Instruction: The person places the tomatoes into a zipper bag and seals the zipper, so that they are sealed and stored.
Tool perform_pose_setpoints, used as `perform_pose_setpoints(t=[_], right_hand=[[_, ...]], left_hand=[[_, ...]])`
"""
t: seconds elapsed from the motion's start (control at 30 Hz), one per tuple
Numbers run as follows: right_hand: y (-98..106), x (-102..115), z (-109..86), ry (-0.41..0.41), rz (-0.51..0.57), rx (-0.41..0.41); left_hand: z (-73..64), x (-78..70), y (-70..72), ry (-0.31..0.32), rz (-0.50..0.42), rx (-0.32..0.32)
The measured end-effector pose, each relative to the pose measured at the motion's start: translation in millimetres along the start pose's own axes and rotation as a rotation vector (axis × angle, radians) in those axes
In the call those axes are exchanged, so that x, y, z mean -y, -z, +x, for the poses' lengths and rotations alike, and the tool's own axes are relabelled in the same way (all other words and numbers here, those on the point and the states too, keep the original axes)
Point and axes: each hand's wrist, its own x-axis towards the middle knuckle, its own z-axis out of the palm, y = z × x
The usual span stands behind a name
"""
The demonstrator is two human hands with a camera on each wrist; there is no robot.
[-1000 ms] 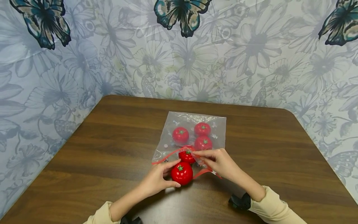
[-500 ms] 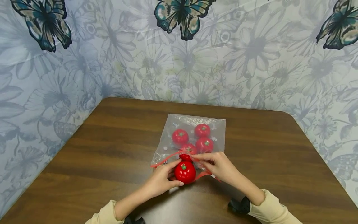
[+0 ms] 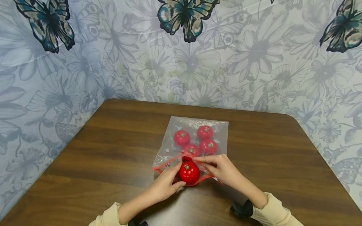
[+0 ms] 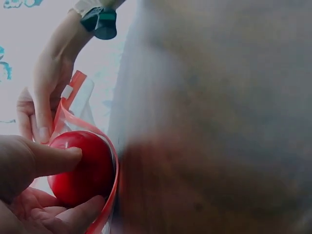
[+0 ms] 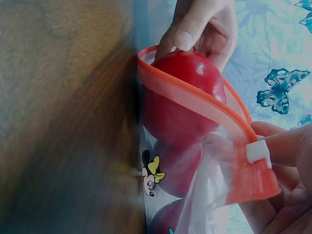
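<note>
A clear zip bag (image 3: pixel 188 121) with a red zip edge (image 5: pixel 190 97) lies on the table, its mouth toward me. My left hand (image 3: pixel 165 186) grips a shiny red tomato (image 3: pixel 189 172) at the mouth, thumb on the near side. In the right wrist view the red edge passes around this tomato (image 5: pixel 187 73), which sits partly inside the bag. My right hand (image 3: pixel 222 166) pinches the red edge near its white slider (image 5: pixel 257 151) and holds the mouth apart. Several more red tomatoes (image 3: pixel 182 137) lie inside the bag; a dark red thing just behind the held tomato is mostly hidden.
The brown wooden table (image 3: pixel 113 150) extends around the bag on all sides. Behind it hangs a pale floral cloth (image 3: pixel 254 69) with butterfly pictures (image 3: pixel 188 18). A black wrist device (image 3: pixel 242 208) sits on the right forearm, near the tabletop.
My left hand has pushed the held tomato forward and to the right into the bag's mouth. The tomato ahead of it has slid deeper inside. My right hand keeps its pinch on the edge.
</note>
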Motion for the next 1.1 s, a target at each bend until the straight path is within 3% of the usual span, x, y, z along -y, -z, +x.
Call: perform_pose_setpoints(t=[0.2, 0.4, 0.5, 1.1], right_hand=[[1.2, -0.3, 2.5, -0.028, 0.006, 0.020], [3.0, -1.7, 1.9, -0.039, -0.011, 0.009], [3.3, -1.8, 1.1, -0.044, -0.016, 0.006], [3.9, -2.9, 0.6, -0.005, -0.025, 0.000]], left_hand=[[-2.9, 1.0, 3.2, -0.034, -0.101, -0.041], [1.6, 4.2, 1.1, -0.004, -0.266, -0.050], [3.0, 5.6, -0.7, 0.014, -0.306, -0.058], [15.3, 4.3, -9.3, 0.048, -0.280, -0.102]])
